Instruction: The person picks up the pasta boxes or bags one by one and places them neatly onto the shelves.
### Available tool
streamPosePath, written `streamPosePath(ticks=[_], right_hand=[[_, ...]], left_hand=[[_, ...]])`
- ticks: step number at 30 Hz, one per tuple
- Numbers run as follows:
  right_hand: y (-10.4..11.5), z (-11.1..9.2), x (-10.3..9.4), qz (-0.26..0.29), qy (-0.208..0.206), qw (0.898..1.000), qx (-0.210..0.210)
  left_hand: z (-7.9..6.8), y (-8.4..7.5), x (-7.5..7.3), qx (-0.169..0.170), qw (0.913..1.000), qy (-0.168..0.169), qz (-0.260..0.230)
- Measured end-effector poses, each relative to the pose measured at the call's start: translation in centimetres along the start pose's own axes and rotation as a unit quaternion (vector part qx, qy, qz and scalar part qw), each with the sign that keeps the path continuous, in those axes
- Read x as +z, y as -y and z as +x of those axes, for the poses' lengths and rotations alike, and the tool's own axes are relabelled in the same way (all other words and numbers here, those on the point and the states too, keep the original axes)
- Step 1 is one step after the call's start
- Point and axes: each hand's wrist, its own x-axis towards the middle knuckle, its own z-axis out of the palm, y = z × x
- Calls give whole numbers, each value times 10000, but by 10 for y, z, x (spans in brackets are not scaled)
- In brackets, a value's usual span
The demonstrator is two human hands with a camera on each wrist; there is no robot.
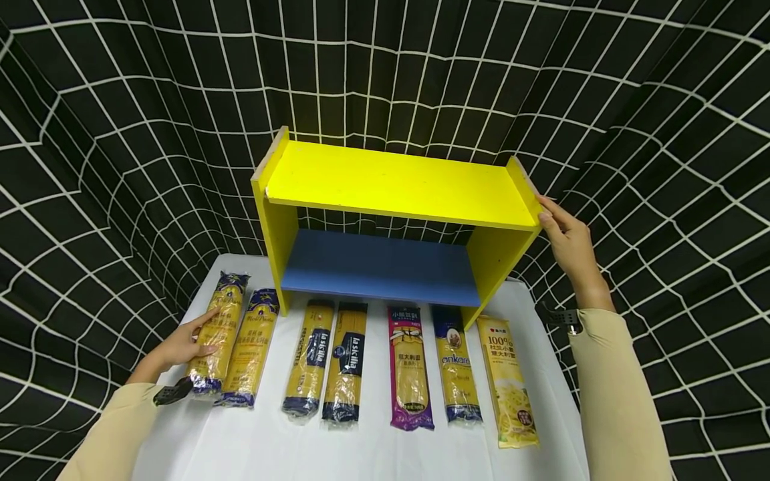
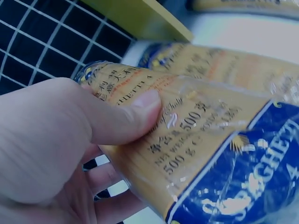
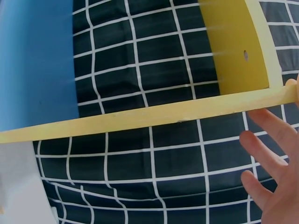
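My left hand (image 1: 180, 342) grips a spaghetti pack (image 1: 220, 334) at the far left. In the left wrist view, the thumb (image 2: 148, 109) lies across its printed front and the other fingers curl beneath. A similar pasta pack (image 1: 252, 347) lies close beside it. At the upper right, my right hand (image 1: 568, 244) holds the right side panel of a yellow shelf (image 1: 397, 184) by its edge. In the right wrist view, the thumb is mostly cut off, while the other fingers (image 3: 261, 147) spread along the panel's outer side. The shelf has a blue lower board (image 1: 385, 267).
More pasta packs lie in a row on the white tablecloth (image 1: 240, 444): two blue-labelled ones (image 1: 308, 361), a purple-edged one (image 1: 411, 367), a blue-ended one (image 1: 457, 367) and a pale yellow one (image 1: 510, 387). Black cloth with a white grid (image 1: 385, 73) surrounds the table.
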Motion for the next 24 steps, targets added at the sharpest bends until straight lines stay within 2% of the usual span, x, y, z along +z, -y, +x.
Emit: streamPosePath(ticks=[4,8,15,24], right_hand=[[0,1,0,13,28,10000,-5],[0,0,0,24,42,10000,-13],[1,0,-1,19,58,10000,-1],[1,0,-1,52,70,10000,-10]], left_hand=[[3,-12,-8,24,9996,-6,-273],[6,-29,-17,225,9990,-71,-388],[11,-59,-35,541,9946,-114,-882],[14,-99,-65,900,9883,-255,-1204]])
